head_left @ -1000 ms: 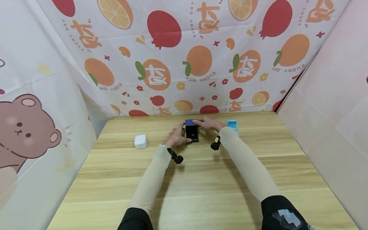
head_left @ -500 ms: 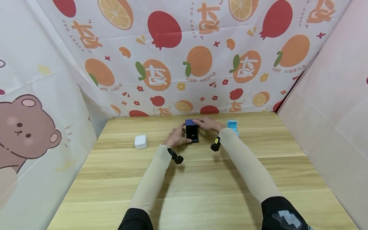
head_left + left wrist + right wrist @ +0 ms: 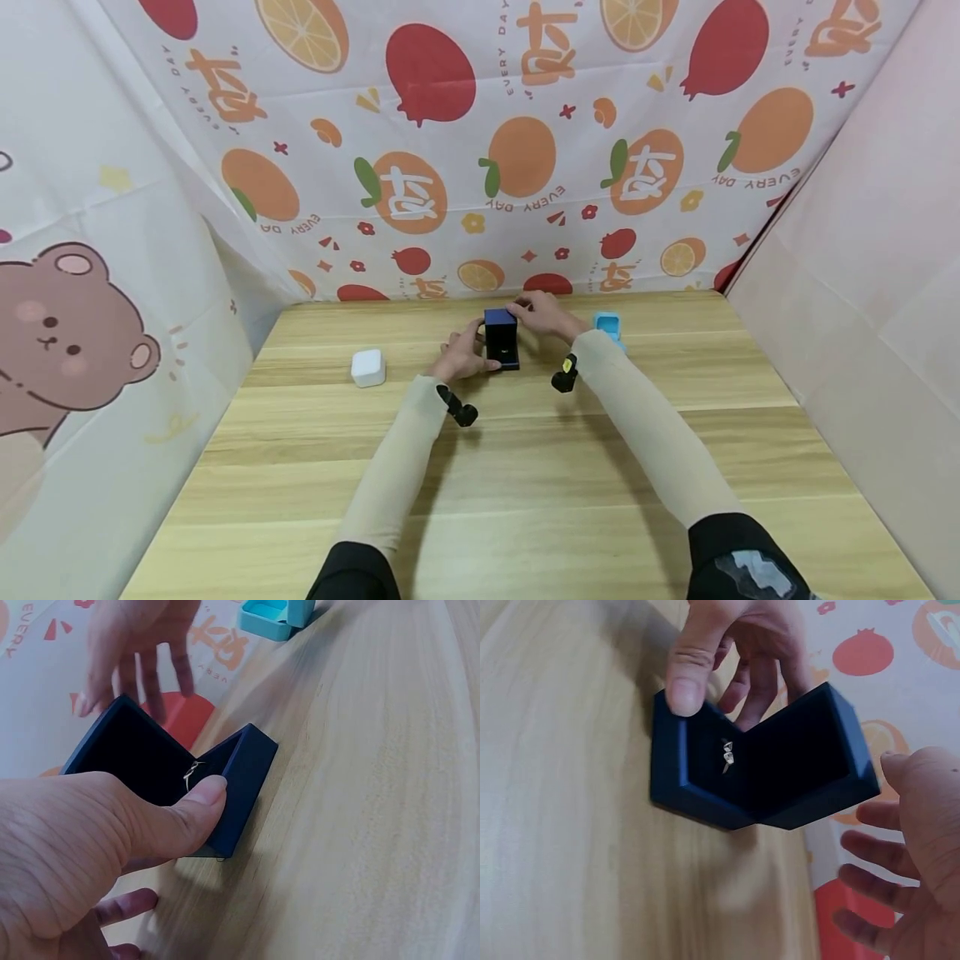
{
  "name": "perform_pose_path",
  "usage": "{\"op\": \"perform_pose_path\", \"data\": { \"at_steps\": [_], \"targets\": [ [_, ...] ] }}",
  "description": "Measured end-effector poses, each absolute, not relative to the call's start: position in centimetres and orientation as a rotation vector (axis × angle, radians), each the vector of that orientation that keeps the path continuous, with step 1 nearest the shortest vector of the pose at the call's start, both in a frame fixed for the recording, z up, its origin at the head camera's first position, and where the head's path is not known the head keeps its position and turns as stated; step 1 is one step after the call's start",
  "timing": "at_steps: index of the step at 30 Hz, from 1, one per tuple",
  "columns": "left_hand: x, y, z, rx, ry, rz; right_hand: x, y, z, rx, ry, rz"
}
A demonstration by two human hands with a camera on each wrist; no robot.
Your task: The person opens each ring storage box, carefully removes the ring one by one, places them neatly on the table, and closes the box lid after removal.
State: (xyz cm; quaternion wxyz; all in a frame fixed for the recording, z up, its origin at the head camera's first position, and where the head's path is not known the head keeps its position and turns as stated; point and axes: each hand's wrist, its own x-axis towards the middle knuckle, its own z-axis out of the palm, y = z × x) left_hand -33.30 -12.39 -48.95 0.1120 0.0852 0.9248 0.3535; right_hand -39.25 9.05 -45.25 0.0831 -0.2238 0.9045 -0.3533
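A dark blue ring box (image 3: 501, 337) stands on the table with its lid raised. Inside its black lining sits a silvery ring (image 3: 728, 754), which the right wrist view shows clearly. My left hand (image 3: 461, 354) grips the box's base from the left. Its thumb (image 3: 202, 799) presses on the front edge of the base, close to the ring. My right hand (image 3: 546, 317) is beside the lid's upper right. In the right wrist view its fingers (image 3: 885, 855) are spread and apart from the lid.
A white rounded box (image 3: 368, 368) lies to the left on the wooden table (image 3: 525, 483). Behind my right wrist is a light blue box (image 3: 607, 325) with its lid up. A fruit-print cloth (image 3: 517, 233) hangs along the table's far edge.
My right hand has let go of the lid's top and moved slightly up and right. My left hand keeps its hold, and the ring box stays in place with its lid raised.
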Motion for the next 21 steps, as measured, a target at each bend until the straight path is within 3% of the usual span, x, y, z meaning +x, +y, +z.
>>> {"op": "perform_pose_path", "data": {
  "at_steps": [21],
  "targets": [
    [-33.6,-12.6,-48.9,0.249,2.69,1.07,-38.5,8.9,-42.7,-0.833,2.814,-1.025]
  ]
}}
